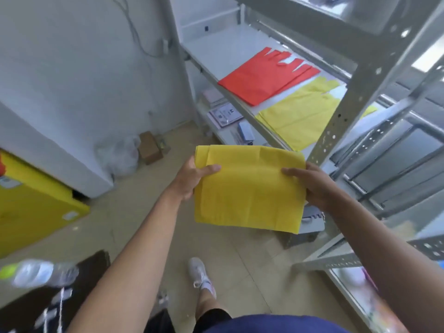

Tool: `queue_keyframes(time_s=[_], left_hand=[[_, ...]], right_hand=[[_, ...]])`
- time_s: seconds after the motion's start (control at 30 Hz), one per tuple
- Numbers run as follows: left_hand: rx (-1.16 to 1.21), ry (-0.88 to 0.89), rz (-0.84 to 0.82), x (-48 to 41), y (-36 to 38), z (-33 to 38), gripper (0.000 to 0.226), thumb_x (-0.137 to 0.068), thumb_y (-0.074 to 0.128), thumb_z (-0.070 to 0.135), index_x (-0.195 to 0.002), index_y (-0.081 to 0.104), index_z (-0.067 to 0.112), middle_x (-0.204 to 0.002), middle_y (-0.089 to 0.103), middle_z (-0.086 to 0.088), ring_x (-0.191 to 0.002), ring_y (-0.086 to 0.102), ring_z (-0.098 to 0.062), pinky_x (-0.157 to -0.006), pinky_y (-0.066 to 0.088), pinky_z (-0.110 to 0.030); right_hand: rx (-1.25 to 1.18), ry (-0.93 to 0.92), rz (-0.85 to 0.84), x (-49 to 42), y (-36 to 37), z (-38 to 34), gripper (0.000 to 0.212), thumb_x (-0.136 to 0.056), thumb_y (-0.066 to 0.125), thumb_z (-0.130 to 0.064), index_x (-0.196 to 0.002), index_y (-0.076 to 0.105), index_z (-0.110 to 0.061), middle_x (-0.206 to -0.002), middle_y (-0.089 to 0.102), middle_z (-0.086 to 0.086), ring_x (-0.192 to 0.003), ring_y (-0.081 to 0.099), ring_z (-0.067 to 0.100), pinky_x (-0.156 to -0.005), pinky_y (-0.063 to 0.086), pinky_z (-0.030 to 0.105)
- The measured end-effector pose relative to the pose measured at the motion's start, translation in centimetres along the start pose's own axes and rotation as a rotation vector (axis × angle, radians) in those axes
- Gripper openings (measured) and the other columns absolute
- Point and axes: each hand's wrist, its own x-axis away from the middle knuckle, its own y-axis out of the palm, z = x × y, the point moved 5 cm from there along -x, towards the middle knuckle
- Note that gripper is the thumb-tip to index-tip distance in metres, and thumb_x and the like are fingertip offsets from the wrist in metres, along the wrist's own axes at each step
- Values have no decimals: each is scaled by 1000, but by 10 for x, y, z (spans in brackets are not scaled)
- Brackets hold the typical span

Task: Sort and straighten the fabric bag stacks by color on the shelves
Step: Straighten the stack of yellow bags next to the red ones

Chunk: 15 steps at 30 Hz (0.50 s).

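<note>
- Hands hold one folded yellow bag [249,188] between them in mid-air, in front of the metal shelf [216,51] and above the tiled floor [240,255].
- The left hand [189,179] clamps the bag's left edge. Its thumb is curled over the top face and its fingers are hidden underneath.
- The right hand [310,186] clamps the right edge near the upper corner, with the thumb on top and the fingers wrapped under the fabric.
- The folded yellow bag lies roughly flat, layered edges showing along its upper left side. It touches only the two hands.
- A red bag stack [266,75] lies on the shelf board, its handles fanned unevenly toward the back.
- A yellow bag stack [300,116] lies on the same board just beside the red one, nearer the person and partly behind the perforated upright post [336,121]. The two stacks may touch at one corner, though blur hides it.
- Printed papers [225,115] rest on the lower shelf.
- A white shoe [200,272] stands on the floor below the bag.
- A cardboard box [150,147] and a clear plastic bag [122,155] sit by the wall.
- A blurred water bottle [40,272] shows at lower left.
</note>
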Motion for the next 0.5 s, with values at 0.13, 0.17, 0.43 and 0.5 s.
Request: queue_keyframes(time_s=[0.13,0.17,0.43,0.5], left_hand=[[-27,7,-164,-97,-7,45,52,-89,79,8,-135,55,13,-117,74,-11,-106,75,-30,-81,64,-45],[-41,-14,-223,-117,-4,54,55,-90,79,9,-138,53,11,-119,74,-12,-105,75,-30,-81,64,-44],[-66,-166,-658,-264,31,118,49,-91,71,8,-138,60,3,-131,68,-23,-114,68,-42,-99,55,-59],[-81,-147,-694,-304,48,129,45,-91,71,6,-135,62,7,-125,70,-20,-108,70,-39,-98,55,-58]], right_hand=[[-52,5,183,-46,14,-27,39,-89,78,-17,-127,68,-15,-117,77,14,-106,74,39,-95,56,61],[-51,-2,228,-56,17,-34,43,-86,81,-18,-127,69,-13,-117,76,15,-107,73,40,-97,55,63],[-284,-140,453,-103,19,-100,29,-94,72,-17,-123,71,-14,-118,76,13,-98,76,32,-75,64,45],[-348,-189,492,-122,15,-111,28,-96,69,-15,-124,71,-13,-118,76,12,-98,76,30,-75,64,45]])
